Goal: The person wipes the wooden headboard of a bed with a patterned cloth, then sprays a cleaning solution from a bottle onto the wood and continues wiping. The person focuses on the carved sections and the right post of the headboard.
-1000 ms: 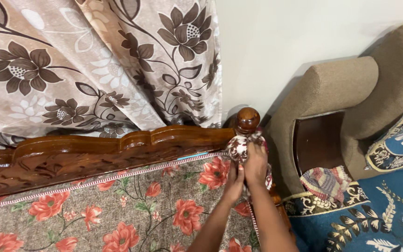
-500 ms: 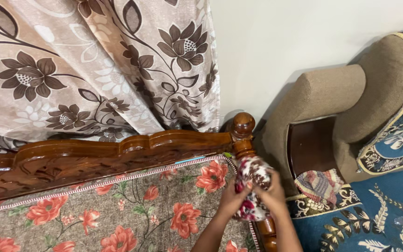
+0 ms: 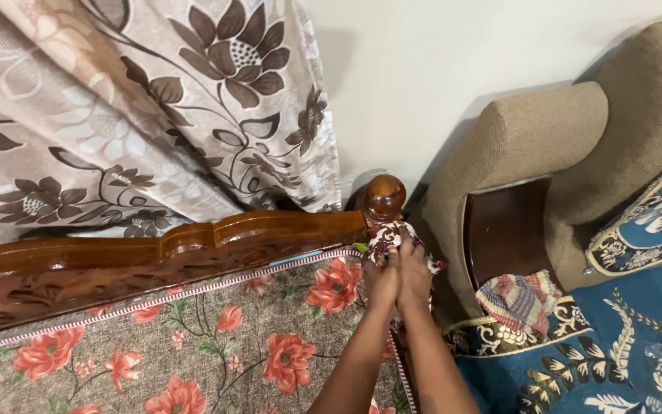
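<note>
- At the bedpost (image 3: 385, 201), your left hand (image 3: 381, 280) and right hand (image 3: 414, 270) press together, both closed on the floral cloth (image 3: 387, 237) wrapped just under the round knob
- At nine o'clock of them — carved wooden headboard (image 3: 155, 257), flowered bedcover (image 3: 216, 345) below it
- At three o'clock — brown sofa arm (image 3: 545, 134) and a striped rag (image 3: 521, 299)

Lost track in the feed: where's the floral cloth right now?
Head view, centre: floral cloth wrapped on the bedpost below its knob, under both hands.
</note>
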